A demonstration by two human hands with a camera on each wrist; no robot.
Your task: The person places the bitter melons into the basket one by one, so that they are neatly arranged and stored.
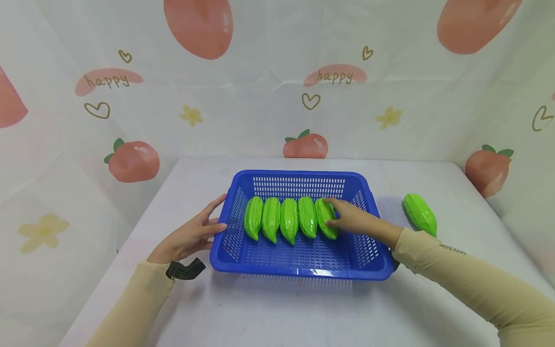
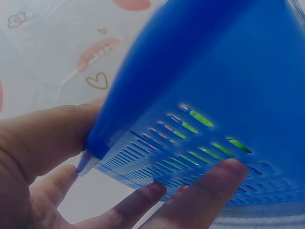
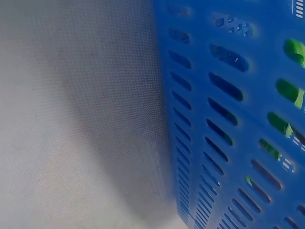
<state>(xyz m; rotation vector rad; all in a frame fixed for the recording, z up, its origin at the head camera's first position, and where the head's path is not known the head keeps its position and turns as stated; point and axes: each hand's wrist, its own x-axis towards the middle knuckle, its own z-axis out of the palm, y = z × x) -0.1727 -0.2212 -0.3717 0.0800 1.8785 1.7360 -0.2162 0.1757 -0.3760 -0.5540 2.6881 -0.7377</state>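
Observation:
A blue plastic basket (image 1: 299,273) with slotted walls stands on the table. Inside it lies a row of several glossy green bitter melons (image 1: 289,219), side by side with tips toward the person. My right hand (image 1: 349,218) reaches over the basket's right wall and grips the rightmost bitter melon (image 1: 326,220) of that row between fingers and thumb. At the left side, my left hand (image 1: 191,236) holds the basket's rim; in the left wrist view its fingers (image 2: 209,191) rest against the slotted outer wall. The right wrist view does not show the right hand.
Another green bitter melon (image 1: 419,213) lies on the white table (image 1: 269,308), right of the basket and beyond the right forearm. A white curtain (image 1: 260,111) printed with fruit hangs behind the table. Each wrist carries a black strap.

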